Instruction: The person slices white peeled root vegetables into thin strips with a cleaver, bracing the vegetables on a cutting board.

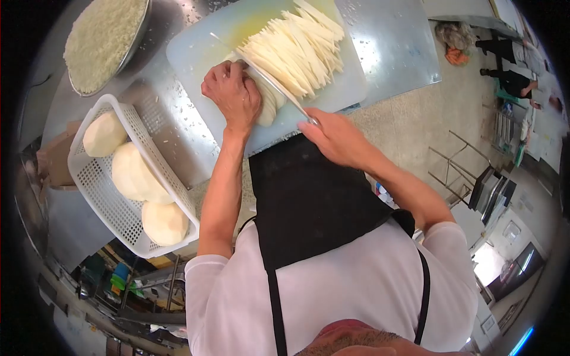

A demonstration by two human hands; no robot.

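On a pale cutting board [202,53] my right hand [335,137] is wrapped round the handle of a knife [276,84]. The blade runs up and to the left, between a pile of pale vegetable strips [300,47] and a stack of overlapping slices [268,105]. My left hand [233,95] presses on the slices with its fingers bent and drawn together, close beside the blade. The strips lie on the far side of the knife from my left hand.
At the left a white perforated basket [104,204] holds several peeled vegetables [138,172]. A metal bowl [142,29] of chopped white pieces [101,41] stands at the upper left. A person [513,80] is at the far right, near metal racks.
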